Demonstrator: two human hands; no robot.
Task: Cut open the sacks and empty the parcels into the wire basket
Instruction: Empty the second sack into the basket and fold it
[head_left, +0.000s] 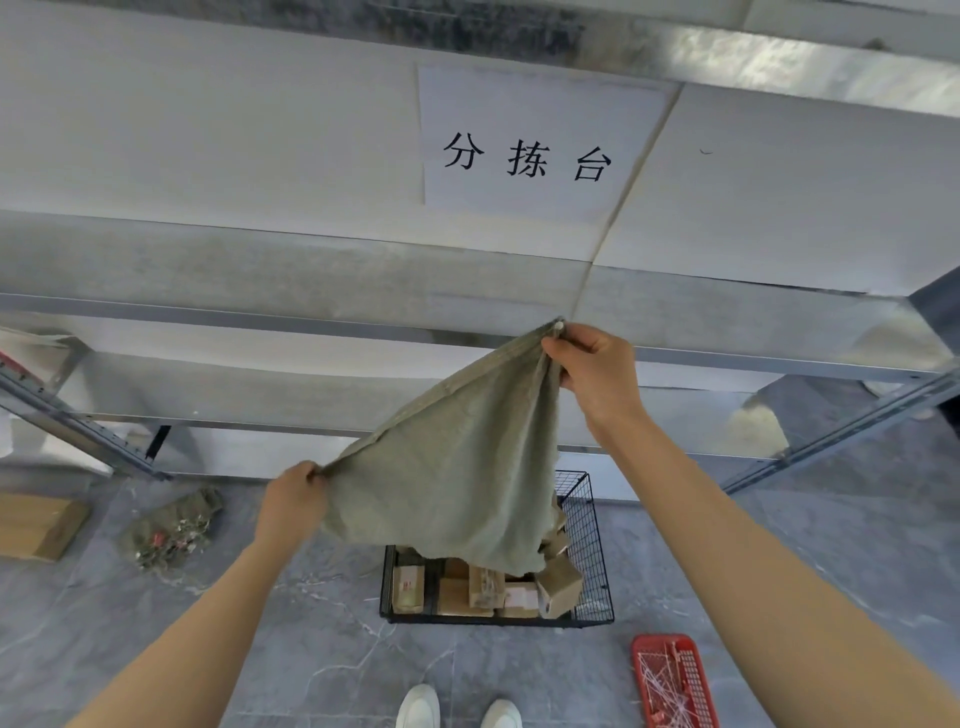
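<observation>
Room: we are standing on a grey marbled floor, facing metal shelving with a paper sign on the far wall.
Far left: a cardboard box is lying on the floor, and a crumpled sack heap is lying just right of it.
Left hand: it is gripping the sack's lower corner, fingers curled tight round bunched cloth.
Sack: it is hanging stretched between both hands, right above the wire basket, its ragged open edge drooping onto the parcels.
Handling: we are judging it soft, limp and light, now looking almost emptied. The coarse weave is likely giving good friction, so the two closed corners are looking like the best holds for shaking it out.
Right hand: it is clamping the other corner, higher and farther away.
Wire basket: it is sitting on the floor under the sack.
Parcels: small cardboard boxes are piling inside the basket, one tilting at the right.
Near right: a red tray is holding what look like white ties.
</observation>
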